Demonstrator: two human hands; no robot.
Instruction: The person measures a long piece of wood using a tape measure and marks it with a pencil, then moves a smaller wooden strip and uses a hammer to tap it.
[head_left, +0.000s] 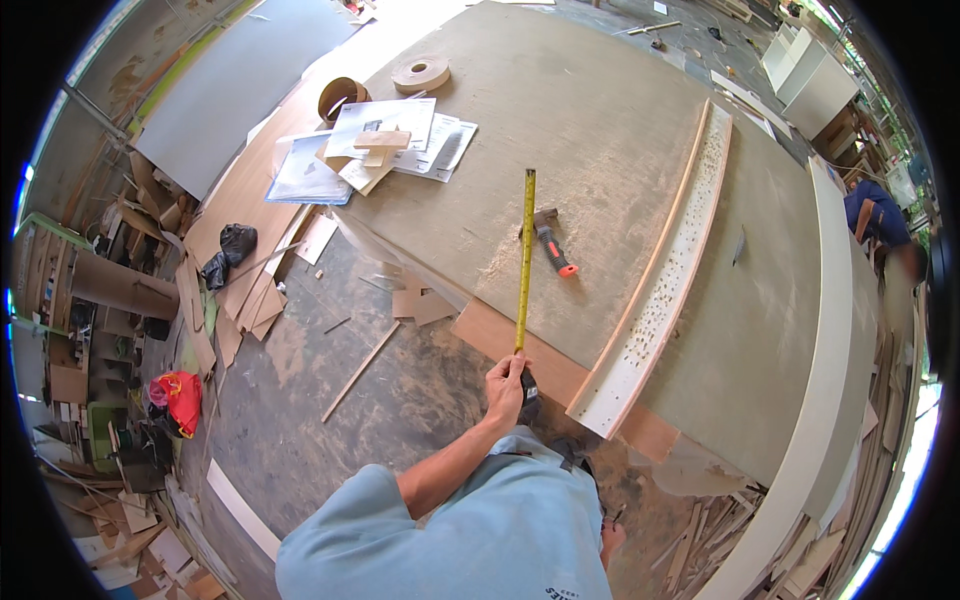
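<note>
Scrap-strewn workshop floor surrounded a big grey worktop [600, 120], and everything below is placed from its near edge. Closest, at that edge, the left hand [505, 385] was clenched around the dark case of a tape measure [527, 385], pinning it low so the yellow blade [525, 260] could run straight out across the worktop, away from the person. The right hand [612, 540] showed only as a sliver beside the light blue shirt, below the edge; whether it was released or grasping something could not be told. Just right of the case, a long white strip [660, 290], peppered with small holes, lay slantwise on the worktop with its near end overhanging a brown board [560, 375]. Beside the blade, about halfway along it, a hammer [550, 240] with a red grip lay flat within reach. Farther off, toward the far left corner, papers [390, 140] were weighted with small wood blocks, and beyond them sat rolls of edge banding [420, 75]. Another person in blue [880, 215] was partly cut off at the right rim.
</note>
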